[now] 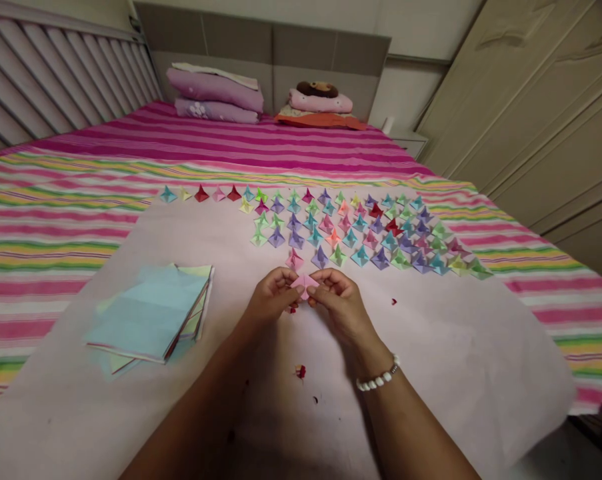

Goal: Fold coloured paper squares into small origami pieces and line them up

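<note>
A small folded pink origami paper is pinched between my two hands, above the white sheet. My left hand grips its left side with thumb and fingers. On the opposite side, my right hand holds it the same way; a white beaded bracelet circles that wrist. Just beyond my fingers stands a pink folded paper piece, at the near edge of several rows of small colourful origami pieces. To the left lies a stack of square paper, light blue on top.
The white sheet covers a bed with a striped cloth. Small red scraps lie near my forearms. Folded purple bedding and a pink folded pile rest by the headboard. A wardrobe stands right.
</note>
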`<action>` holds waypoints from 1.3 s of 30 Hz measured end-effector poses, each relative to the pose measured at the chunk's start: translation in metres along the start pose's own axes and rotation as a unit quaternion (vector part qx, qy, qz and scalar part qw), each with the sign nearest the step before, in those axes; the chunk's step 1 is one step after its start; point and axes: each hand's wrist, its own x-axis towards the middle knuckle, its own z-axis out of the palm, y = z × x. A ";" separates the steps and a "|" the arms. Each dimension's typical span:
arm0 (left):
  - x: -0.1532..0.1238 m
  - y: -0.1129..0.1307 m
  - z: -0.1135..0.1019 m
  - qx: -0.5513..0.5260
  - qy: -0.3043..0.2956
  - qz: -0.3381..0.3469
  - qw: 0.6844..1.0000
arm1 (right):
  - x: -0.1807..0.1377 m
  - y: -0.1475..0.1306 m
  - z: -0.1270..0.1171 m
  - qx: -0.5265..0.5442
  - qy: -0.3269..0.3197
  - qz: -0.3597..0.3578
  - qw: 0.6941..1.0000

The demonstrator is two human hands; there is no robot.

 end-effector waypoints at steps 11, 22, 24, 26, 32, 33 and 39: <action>-0.001 -0.008 0.001 -0.040 0.002 -0.006 0.999 | -0.002 -0.004 0.004 0.034 0.018 0.028 0.999; -0.003 -0.005 0.007 -0.114 0.023 -0.017 0.993 | -0.002 -0.004 0.004 0.058 0.023 0.032 0.998; -0.003 -0.005 0.007 -0.101 0.031 -0.019 0.994 | -0.001 -0.002 0.003 0.040 0.025 0.024 0.999; -0.002 -0.008 0.006 -0.070 0.039 -0.011 0.997 | -0.001 0.001 0.003 0.020 0.022 0.009 1.000; -0.001 -0.013 0.001 -0.032 0.029 0.017 0.999 | -0.001 0.004 -0.001 -0.017 -0.004 -0.017 1.000; -0.002 -0.012 0.002 -0.032 0.030 0.021 0.999 | -0.002 0.003 -0.001 -0.017 -0.008 -0.018 1.000; -0.001 -0.007 0.006 -0.049 0.050 0.042 0.997 | -0.001 0.000 0.003 0.005 0.028 0.004 1.000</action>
